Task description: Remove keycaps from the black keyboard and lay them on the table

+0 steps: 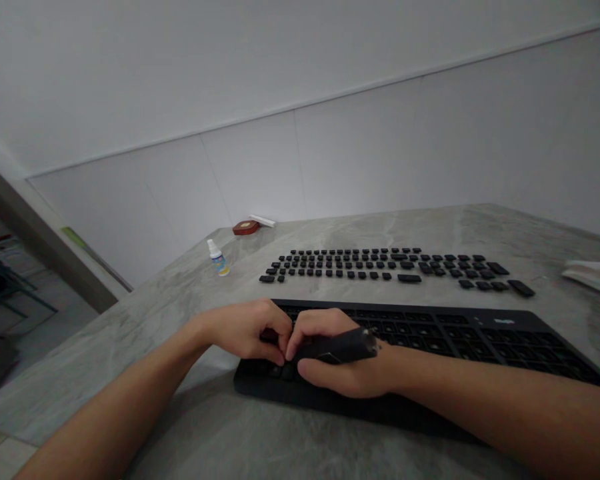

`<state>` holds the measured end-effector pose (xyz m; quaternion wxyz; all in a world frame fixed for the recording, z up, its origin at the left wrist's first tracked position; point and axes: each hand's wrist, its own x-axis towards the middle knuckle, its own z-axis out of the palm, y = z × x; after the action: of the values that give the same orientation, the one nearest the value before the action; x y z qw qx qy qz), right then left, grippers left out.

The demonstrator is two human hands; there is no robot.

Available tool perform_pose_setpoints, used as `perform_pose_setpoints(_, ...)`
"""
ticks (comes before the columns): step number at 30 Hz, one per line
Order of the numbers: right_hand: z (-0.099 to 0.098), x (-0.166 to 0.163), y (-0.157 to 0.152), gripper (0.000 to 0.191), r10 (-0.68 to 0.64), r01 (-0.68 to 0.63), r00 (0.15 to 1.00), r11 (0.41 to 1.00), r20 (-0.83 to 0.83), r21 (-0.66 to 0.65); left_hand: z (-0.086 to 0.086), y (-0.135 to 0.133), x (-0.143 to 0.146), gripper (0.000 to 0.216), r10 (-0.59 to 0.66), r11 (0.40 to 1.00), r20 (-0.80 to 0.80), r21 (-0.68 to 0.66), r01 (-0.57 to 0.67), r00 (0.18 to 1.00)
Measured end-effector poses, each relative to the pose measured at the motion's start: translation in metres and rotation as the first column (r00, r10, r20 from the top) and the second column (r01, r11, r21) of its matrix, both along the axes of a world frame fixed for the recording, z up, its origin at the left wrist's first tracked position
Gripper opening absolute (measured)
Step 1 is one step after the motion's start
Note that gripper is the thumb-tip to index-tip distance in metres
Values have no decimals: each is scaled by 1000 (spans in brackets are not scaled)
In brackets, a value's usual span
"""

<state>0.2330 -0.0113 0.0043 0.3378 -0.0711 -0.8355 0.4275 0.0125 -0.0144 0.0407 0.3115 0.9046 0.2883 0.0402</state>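
Observation:
A black keyboard (460, 327) lies in front of me on the grey marbled table, with most of its keycaps off and the sockets showing. My left hand (253, 330) is at its lower left corner, fingertips pinched together low over the keys; what they hold, if anything, is hidden. Beside it, my right hand (330, 353) grips a thick black stick-like tool (347, 347) with a ragged far end pointing back to the right. The right fingertips meet the left ones close to the keyboard. Loose black keycaps (350, 265) lie in rows beyond the keyboard.
A small white spray bottle (219, 259) with a blue and yellow label stands at the left. Behind it, near the wall, are a reddish-brown object (245, 228) and a white strip (263, 221). White cloth or paper (595, 275) lies at the right edge.

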Motion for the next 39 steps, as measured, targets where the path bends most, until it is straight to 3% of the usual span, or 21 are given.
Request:
perform_pose_setpoints(6,-9,-4,0,16,53,-45,997,988,-53,146,-1,3,-3,7,12,1000,18,-12,-12,1000)
perform_pose_setpoints(12,-7,-4,0,14,-72,71,997,993,5,94,-2,3,-2,6,36,999,-13,17,-36,999)
perform_pose_setpoints(17,-8,-4,-1,16,-76,71,988,997,135,40,-1,2,-2,6,24,999,-17,28,-23,1000)
perform_pose_setpoints(23,-17,-3,1,17,-51,-11,981,949,188,314,-2,3,0,10,0,1000,39,26,-1,999)
perform_pose_setpoints(26,-21,-3,3,18,-32,-31,986,926,162,377,-5,4,0,13,0,1000,44,29,-1,999)
perform_pose_setpoints(39,-20,-4,2,17,-97,21,975,935,202,353,-9,7,-1,7,56,998,15,25,-56,998)
